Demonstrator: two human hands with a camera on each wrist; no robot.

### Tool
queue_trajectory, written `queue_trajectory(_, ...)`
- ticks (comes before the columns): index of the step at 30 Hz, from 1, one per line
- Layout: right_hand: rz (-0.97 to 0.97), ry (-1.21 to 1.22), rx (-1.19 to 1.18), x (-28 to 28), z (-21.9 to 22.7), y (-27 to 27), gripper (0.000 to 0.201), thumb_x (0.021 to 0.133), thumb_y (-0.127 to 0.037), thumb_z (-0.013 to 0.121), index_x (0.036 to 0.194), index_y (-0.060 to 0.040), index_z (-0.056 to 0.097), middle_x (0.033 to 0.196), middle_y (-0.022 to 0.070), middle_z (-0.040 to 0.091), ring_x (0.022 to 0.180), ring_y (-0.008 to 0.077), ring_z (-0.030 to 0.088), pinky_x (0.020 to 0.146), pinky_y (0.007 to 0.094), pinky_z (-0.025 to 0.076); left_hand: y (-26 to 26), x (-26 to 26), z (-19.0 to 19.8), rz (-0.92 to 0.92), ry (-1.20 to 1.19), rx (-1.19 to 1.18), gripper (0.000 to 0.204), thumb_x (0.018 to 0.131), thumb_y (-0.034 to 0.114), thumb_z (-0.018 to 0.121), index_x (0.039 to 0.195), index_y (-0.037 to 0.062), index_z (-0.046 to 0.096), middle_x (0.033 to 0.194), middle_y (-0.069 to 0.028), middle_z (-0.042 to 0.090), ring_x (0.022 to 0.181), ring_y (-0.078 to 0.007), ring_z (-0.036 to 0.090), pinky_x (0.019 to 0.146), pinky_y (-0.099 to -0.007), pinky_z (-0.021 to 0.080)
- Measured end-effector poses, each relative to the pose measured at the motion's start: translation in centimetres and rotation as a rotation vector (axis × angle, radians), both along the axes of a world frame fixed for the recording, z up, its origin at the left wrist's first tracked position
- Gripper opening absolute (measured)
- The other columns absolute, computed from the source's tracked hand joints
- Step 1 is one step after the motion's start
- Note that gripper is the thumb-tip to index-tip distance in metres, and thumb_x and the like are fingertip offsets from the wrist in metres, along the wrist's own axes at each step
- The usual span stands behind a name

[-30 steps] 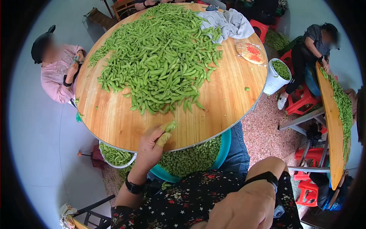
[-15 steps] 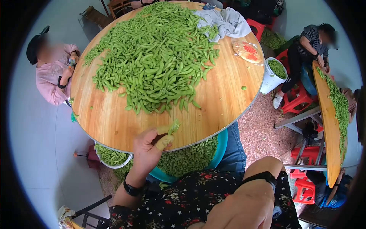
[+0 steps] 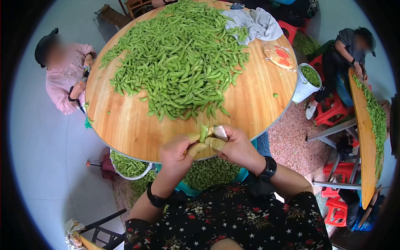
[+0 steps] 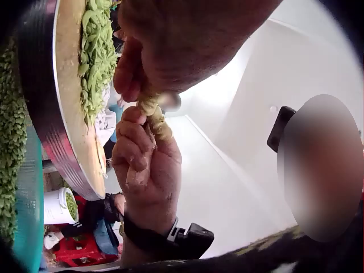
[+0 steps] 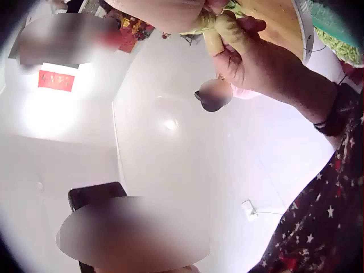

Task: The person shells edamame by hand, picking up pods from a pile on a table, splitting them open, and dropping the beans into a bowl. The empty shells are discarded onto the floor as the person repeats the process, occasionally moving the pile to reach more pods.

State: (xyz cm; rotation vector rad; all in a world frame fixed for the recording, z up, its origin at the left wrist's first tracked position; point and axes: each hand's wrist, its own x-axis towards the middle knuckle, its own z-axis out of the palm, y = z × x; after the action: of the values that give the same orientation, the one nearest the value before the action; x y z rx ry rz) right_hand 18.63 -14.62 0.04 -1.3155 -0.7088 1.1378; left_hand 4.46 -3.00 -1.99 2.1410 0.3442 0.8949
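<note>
My left hand pinches a green soybean pod above the near edge of the round wooden table. From the other side my right hand meets it, its curled fingertips on the pod too. Yellowish covers wrap thumb and finger ends on both hands; a pale whitish wrap sits on a right finger. In the left wrist view the right hand faces the left fingers tip to tip, with the pod hidden. Beneath the hands, a teal basin holds many shelled beans.
A large heap of pods covers much of the tabletop. Toward its right lie a grey cloth and a round plastic-wrapped item. White buckets stand at both sides. A person in pink sits at the left.
My right hand has come up from low in front of my body to meet the left at the pod. The left hand has shifted slightly right, still holding the pod.
</note>
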Motion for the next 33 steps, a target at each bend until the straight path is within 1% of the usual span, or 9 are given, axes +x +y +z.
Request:
queue_trajectory(9, 0.137, -0.008, -0.081, 1.2, 0.6, 0.2, 0.015, 0.085, -0.009, 0.063, 0.076, -0.0067, 0.052, 0.061, -0.0066, 0.045, 0.052, 0.0013, 0.043, 0.043, 0.0216, 0.032, -0.5, -0.4, 0.4, 0.010, 0.143, 0.420, 0.026, 0.071, 0.006, 0.078, 0.094, 0.0016, 0.066, 0.070, -0.0124, 0.060, 0.059, -0.0270, 0.060, 0.050, -0.0336, 0.047)
queue_trajectory(16, 0.110, -0.076, -0.067, 1.2, -1.1, 0.8, 0.013, 0.082, -0.007, 0.062, 0.075, -0.0074, 0.051, 0.062, -0.0060, 0.046, 0.053, 0.0014, 0.042, 0.044, 0.0215, 0.031, -0.6, -0.2, -0.4, -0.016, 0.099, 0.357, 0.023, 0.075, 0.004, 0.076, 0.095, -0.0004, 0.066, 0.073, -0.0116, 0.063, 0.058, -0.0239, 0.061, 0.050, -0.0313, 0.048)
queue_trajectory(18, 0.091, 0.151, -0.233, 1.3, -0.2, 0.7, 0.006, 0.080, -0.007, 0.062, 0.079, -0.0071, 0.057, 0.064, -0.0041, 0.050, 0.054, 0.0032, 0.045, 0.046, 0.0211, 0.033, -0.5, -0.4, -0.5, -0.081, 0.148, -0.657, 0.017, 0.081, 0.004, 0.071, 0.097, 0.0005, 0.066, 0.075, -0.0050, 0.065, 0.060, -0.0148, 0.061, 0.054, -0.0261, 0.050)
queue_trajectory(22, 0.079, 0.114, -0.213, 1.0, -1.9, 1.0, 0.006, 0.082, -0.008, 0.062, 0.086, -0.0031, 0.059, 0.066, -0.0016, 0.053, 0.058, 0.0072, 0.051, 0.049, 0.0255, 0.038, 0.2, 0.1, 0.1, -0.077, 0.164, -1.147, 0.012, 0.086, 0.005, 0.068, 0.097, 0.0011, 0.067, 0.073, -0.0002, 0.063, 0.063, -0.0088, 0.059, 0.056, -0.0226, 0.050)
queue_trajectory(24, -0.106, -0.374, 0.177, 0.4, -3.2, 1.2, 0.012, 0.085, -0.010, 0.062, 0.090, 0.0000, 0.058, 0.068, 0.0047, 0.055, 0.060, 0.0171, 0.054, 0.055, 0.0332, 0.043, 0.5, 0.0, -0.8, -0.007, 0.214, -0.945, 0.012, 0.087, 0.007, 0.067, 0.097, 0.0018, 0.067, 0.073, 0.0001, 0.063, 0.062, -0.0082, 0.059, 0.055, -0.0231, 0.049)
queue_trajectory(27, -0.131, -0.827, 0.260, 0.6, -1.9, 0.2, 0.016, 0.086, -0.013, 0.064, 0.092, 0.0011, 0.059, 0.073, 0.0122, 0.056, 0.065, 0.0275, 0.056, 0.061, 0.0377, 0.045, -0.2, -0.2, -0.6, 0.083, 0.260, -0.613, 0.013, 0.086, 0.008, 0.068, 0.097, 0.0020, 0.066, 0.073, -0.0013, 0.064, 0.059, -0.0088, 0.058, 0.054, -0.0244, 0.048)
queue_trajectory(29, -0.115, -0.794, 0.297, 0.6, -2.6, 0.5, 0.016, 0.085, -0.014, 0.065, 0.093, -0.0005, 0.062, 0.076, 0.0166, 0.055, 0.068, 0.0346, 0.055, 0.063, 0.0374, 0.046, -0.3, -0.4, -1.0, 0.087, 0.231, -0.299, 0.011, 0.085, 0.007, 0.068, 0.095, 0.0024, 0.066, 0.072, -0.0037, 0.063, 0.058, -0.0125, 0.059, 0.053, -0.0261, 0.047)
queue_trajectory(30, -0.081, -0.766, 0.302, 0.6, -2.8, 0.5, 0.016, 0.085, -0.013, 0.066, 0.093, -0.0002, 0.062, 0.076, 0.0142, 0.057, 0.069, 0.0302, 0.057, 0.063, 0.0351, 0.046, -0.3, -0.4, -1.0, 0.082, 0.198, 0.012, 0.010, 0.083, 0.006, 0.068, 0.093, 0.0028, 0.066, 0.071, -0.0062, 0.063, 0.057, -0.0162, 0.060, 0.052, -0.0278, 0.047)
queue_trajectory(33, -0.026, -0.538, 0.259, 0.5, -2.9, 0.5, 0.015, 0.085, -0.012, 0.067, 0.093, -0.0004, 0.062, 0.076, 0.0085, 0.060, 0.069, 0.0199, 0.061, 0.061, 0.0304, 0.047, -0.5, -0.4, -0.4, 0.055, 0.089, 0.237, 0.010, 0.079, 0.003, 0.069, 0.087, 0.0036, 0.064, 0.070, -0.0114, 0.060, 0.058, -0.0262, 0.060, 0.051, -0.0318, 0.045)
